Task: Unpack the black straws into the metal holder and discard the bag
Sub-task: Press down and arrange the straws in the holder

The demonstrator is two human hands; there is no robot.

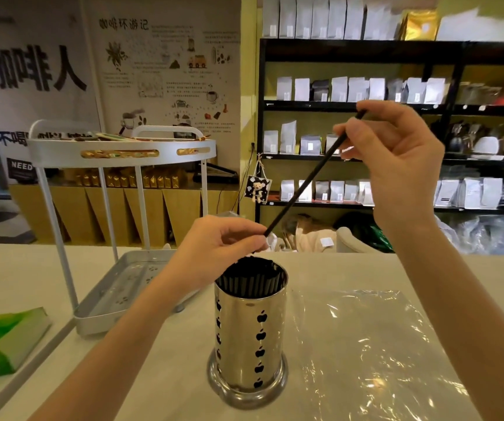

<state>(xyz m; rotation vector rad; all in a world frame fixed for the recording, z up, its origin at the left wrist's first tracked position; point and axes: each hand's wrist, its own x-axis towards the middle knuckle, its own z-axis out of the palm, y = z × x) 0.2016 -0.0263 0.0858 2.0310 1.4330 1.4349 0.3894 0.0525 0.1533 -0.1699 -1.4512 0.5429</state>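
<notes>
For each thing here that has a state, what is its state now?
Metal holder: upright, nearly full of black straws.
Single straw: tilted, held at both ends.
Left hand: pinching its lower end.
Right hand: pinching its upper end.
Plastic bag: flat on counter, looks empty.

straw [311, 174] lower tip: behind left hand [214, 250] | green box [4, 338]: cut by left edge

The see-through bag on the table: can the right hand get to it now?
Probably not yet. The right hand is busy pinching a black straw, though the bag lies uncovered below it.
</notes>
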